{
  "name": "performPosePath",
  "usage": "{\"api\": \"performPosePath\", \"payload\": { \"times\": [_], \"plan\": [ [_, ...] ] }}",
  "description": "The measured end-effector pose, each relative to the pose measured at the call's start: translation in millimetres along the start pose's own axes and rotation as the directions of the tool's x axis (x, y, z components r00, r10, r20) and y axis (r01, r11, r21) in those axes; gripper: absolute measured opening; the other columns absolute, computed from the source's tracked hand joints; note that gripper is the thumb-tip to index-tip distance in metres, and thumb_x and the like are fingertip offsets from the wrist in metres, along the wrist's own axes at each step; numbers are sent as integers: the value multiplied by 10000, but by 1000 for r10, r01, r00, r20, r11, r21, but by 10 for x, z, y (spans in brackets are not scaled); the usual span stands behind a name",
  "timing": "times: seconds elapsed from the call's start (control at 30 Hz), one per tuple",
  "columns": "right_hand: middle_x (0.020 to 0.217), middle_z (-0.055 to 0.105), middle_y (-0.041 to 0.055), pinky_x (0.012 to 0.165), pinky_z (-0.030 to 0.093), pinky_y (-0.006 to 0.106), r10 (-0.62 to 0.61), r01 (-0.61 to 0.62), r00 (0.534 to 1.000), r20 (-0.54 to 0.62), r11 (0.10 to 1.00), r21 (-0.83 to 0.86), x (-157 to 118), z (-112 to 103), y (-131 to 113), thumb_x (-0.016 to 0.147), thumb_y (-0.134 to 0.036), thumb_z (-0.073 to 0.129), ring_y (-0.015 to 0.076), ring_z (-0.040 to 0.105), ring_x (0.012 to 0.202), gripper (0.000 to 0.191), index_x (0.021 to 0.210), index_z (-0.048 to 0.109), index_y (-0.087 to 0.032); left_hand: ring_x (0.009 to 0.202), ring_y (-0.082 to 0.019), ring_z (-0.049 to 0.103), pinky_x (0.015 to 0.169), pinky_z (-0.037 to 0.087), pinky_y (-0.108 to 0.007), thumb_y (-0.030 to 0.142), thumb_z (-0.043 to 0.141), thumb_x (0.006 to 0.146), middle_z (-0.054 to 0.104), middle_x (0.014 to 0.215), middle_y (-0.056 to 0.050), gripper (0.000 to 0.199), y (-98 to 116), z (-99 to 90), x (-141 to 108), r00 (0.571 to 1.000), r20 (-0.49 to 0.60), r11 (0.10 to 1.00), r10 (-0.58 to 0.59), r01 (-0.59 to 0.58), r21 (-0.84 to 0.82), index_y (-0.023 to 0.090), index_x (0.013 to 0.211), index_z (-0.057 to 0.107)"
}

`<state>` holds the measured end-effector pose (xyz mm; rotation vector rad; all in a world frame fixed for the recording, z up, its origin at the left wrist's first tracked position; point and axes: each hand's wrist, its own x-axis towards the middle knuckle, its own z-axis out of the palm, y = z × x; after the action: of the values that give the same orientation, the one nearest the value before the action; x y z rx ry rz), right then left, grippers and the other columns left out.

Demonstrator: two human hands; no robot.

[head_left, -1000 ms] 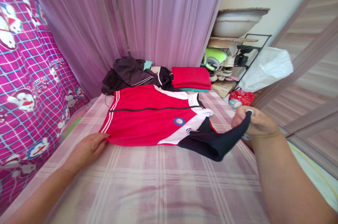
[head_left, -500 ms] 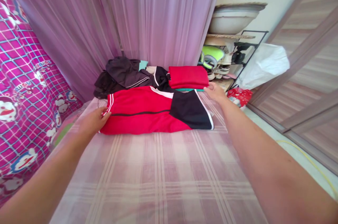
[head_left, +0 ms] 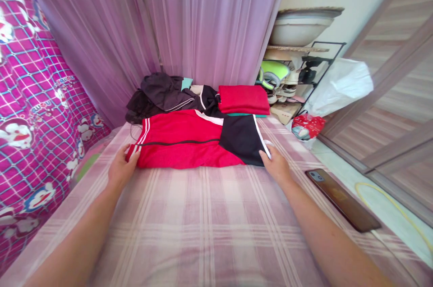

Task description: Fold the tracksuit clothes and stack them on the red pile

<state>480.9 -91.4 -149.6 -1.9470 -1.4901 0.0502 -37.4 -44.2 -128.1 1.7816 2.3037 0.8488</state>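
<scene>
A red and black garment (head_left: pixel 182 154) with white trim and a dark zip line lies flat, lengthwise across the plaid bedsheet (head_left: pixel 209 215). My left hand (head_left: pixel 124 163) pinches its lower left corner, by the white-striped red band. At the opposite end my right hand (head_left: pixel 274 161) grips the white-edged black part, thumb and fingers closed on the hem. Behind the garment sit a folded red cloth (head_left: pixel 243 99), with a green layer beneath it, and a heap of dark clothes (head_left: pixel 164 91).
A phone (head_left: pixel 343 199) with a cable lies at the right edge of the bed. Beyond are a shoe rack (head_left: pixel 314 83) topped by basins (head_left: pixel 302 28), and a white bag (head_left: pixel 341 84). Purple curtains (head_left: pixel 209 21) hang behind; patterned pink fabric (head_left: pixel 30 111) is on the left.
My right hand has come down from beside the folded red cloth and taken hold of the black hem. My left hand has shifted to the garment's near left corner. The phone has come into view.
</scene>
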Motion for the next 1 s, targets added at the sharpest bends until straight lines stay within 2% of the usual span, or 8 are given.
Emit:
{"api": "performPosePath", "payload": {
  "times": [0.1, 0.27, 0.4, 0.5, 0.67, 0.73, 0.87, 1.0],
  "plan": [
    [1065, 743, 124, 828, 536, 428, 24, -21, 999, 28, 995, -102, 44, -96, 51, 910, -428, 464, 313, 695, 977, 486, 1315, 609, -201, 1008, -279, 674, 855, 533, -406, 540, 427, 888, 706, 1122, -109, 591, 16, -129, -24, 998, -39, 999, -48, 48, -4, 203, 1366, 506],
    [999, 758, 108, 742, 543, 396, -44, 61, 997, 69, 965, -257, -187, -334, 316, 895, -454, 509, 304, 718, 871, 511, 1348, 587, -230, 976, -254, 668, 858, 526, -379, 542, 441, 879, 703, 1112, -78, 565, -234, -374, -292, 989, -70, 990, 130, -126, 56, 225, 1339, 527],
    [952, 758, 110, 727, 541, 435, -20, 67, 992, 121, 915, -397, -425, -369, 372, 913, -481, 477, 328, 718, 812, 556, 1412, 520, -240, 928, -282, 691, 774, 534, -378, 564, 419, 888, 725, 1042, -110, 593, -339, -352, -493, 1000, 4, 995, 8, -9, 101, 216, 1355, 532],
    [987, 749, 130, 740, 543, 452, -22, 76, 991, 135, 911, -406, -452, -407, 273, 910, -454, 486, 334, 711, 834, 574, 1434, 486, -222, 983, -310, 690, 796, 531, -399, 588, 427, 882, 720, 1106, -146, 646, -284, -324, -486, 999, 31, 994, -31, 28, 102, 193, 1385, 520],
    [1244, 667, 146, 967, 488, 502, -293, 287, 956, 10, 927, -243, -412, -489, -178, 913, -346, 462, 333, 619, 1146, 509, 1401, 520, -212, 1000, -275, 687, 849, 532, -380, 589, 495, 845, 730, 1106, -90, 607, -153, -411, -380, 994, 108, 1000, 12, -13, 9, 219, 1317, 591],
    [1321, 632, 132, 1044, 448, 488, -397, 397, 917, 32, 904, -158, -438, -435, -425, 941, -363, 428, 312, 575, 1226, 469, 1366, 568, -222, 1031, -257, 676, 869, 533, -365, 555, 515, 835, 725, 1123, -70, 570, -128, -439, -372, 997, 65, 998, 43, -40, -55, 229, 1295, 601],
    [1397, 594, 92, 1081, 427, 442, -544, 573, 803, 243, 817, -65, -541, -121, -730, 972, -394, 388, 266, 541, 1286, 433, 1280, 654, -245, 1122, -251, 640, 943, 513, -376, 506, 493, 859, 682, 1241, -88, 557, -136, -403, -381, 993, -103, 992, 65, -75, -103, 216, 1328, 569],
    [1494, 500, 105, 1116, 365, 512, -464, 541, 817, 341, 823, -176, -605, 202, -659, 977, -411, 369, 284, 447, 1380, 470, 1343, 610, -239, 1061, -297, 668, 885, 530, -428, 506, 464, 886, 715, 1164, -113, 551, -194, -336, -358, 999, 18, 998, -51, 50, 47, 212, 1337, 577]
  ]
}}
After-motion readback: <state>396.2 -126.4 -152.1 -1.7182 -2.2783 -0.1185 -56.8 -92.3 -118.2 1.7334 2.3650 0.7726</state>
